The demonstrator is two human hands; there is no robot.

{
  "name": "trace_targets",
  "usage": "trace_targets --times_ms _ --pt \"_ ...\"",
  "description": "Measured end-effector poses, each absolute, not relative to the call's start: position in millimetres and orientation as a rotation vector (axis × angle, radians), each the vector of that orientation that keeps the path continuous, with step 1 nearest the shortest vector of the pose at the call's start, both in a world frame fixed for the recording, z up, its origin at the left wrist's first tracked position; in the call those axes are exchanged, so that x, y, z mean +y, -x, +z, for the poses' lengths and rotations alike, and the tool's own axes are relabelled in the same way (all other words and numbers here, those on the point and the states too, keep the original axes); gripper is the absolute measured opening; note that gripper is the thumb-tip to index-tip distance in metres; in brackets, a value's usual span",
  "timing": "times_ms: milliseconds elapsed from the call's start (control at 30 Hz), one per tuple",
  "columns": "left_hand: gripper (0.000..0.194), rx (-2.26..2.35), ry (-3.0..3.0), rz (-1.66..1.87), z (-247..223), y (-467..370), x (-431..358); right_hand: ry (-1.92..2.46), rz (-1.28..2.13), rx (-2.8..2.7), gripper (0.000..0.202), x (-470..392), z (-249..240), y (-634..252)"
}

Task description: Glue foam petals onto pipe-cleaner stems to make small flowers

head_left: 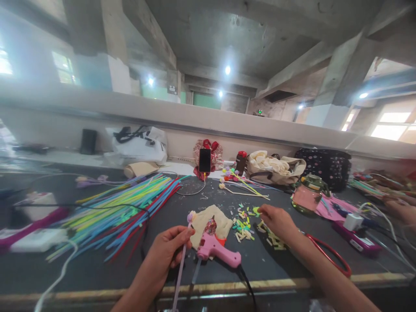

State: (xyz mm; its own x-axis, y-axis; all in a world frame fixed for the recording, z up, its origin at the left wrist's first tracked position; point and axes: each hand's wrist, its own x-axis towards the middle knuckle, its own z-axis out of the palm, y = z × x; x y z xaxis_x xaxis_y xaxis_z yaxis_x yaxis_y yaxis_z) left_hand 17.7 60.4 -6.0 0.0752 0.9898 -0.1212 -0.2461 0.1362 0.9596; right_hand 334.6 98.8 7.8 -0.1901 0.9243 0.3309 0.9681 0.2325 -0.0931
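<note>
Between the thumb and fingers of my left hand (174, 248) is a lilac pipe cleaner stem (180, 277), topped by a small purple and cream flower (191, 216). My right hand (277, 223) reaches over small cut pieces, its fingertips drawn together beside a bright yellow-green fuzzy piece (255, 211). What those fingertips hold is partly hidden. A pink hot glue gun (221, 251) rests on a beige cloth (203, 216) between my hands, its nozzle pointing away. Green, yellow and cream cut pieces (243, 227) lie scattered right of the cloth, and pale ones (275, 239) under my right hand.
Many coloured pipe cleaners (120, 212) spread across the left. Behind stand a phone (204, 160), finished flower stems (240, 182) and a fabric bag (276, 167). Red-handled scissors (334, 255), a large jar (307, 195) and a power strip (357, 238) are right, near another person's hand (401, 208).
</note>
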Motion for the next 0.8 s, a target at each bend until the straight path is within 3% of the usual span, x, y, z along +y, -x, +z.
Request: trace_targets --times_ms 367,600,800 --pt "0.025 0.996 -0.975 1.193 -9 -17 57 1.388 0.107 -2.471 0.015 100 9 -298" --pt "0.025 1.016 -0.97 1.167 -12 -16 60 1.517 0.021 -2.195 0.027 126 22 -327" --pt "0.025 1.011 -0.964 1.185 -13 -17 60 1.659 0.093 -2.185 0.021 99 16 -340"
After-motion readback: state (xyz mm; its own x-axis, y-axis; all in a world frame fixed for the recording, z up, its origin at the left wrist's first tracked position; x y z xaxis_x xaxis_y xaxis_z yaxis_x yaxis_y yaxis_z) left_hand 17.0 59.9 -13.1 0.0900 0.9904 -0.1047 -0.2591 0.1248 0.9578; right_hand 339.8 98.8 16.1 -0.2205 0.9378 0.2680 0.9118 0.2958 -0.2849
